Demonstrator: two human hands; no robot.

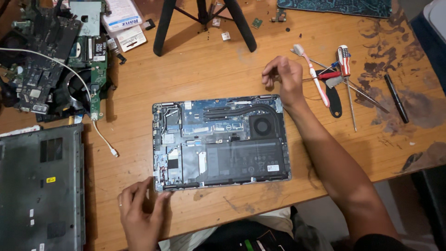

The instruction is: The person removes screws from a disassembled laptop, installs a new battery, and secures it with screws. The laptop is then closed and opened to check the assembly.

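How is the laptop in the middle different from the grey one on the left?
The middle laptop has its bottom cover off, so its fan, battery and boards show; the grey laptop is still covered. The middle one lies fully in view, with the left hand touching its corner; the grey one runs off the picture's edge, untouched. Both lie flat on the wooden table.

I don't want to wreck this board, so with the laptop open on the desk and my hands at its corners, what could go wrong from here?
The opened laptop lies with its board, fan and battery bare; a slip of the right hand or left hand could scratch them. The screwdrivers lie loosely close by and might roll onto it. The white cable ends beside the laptop and could snag.
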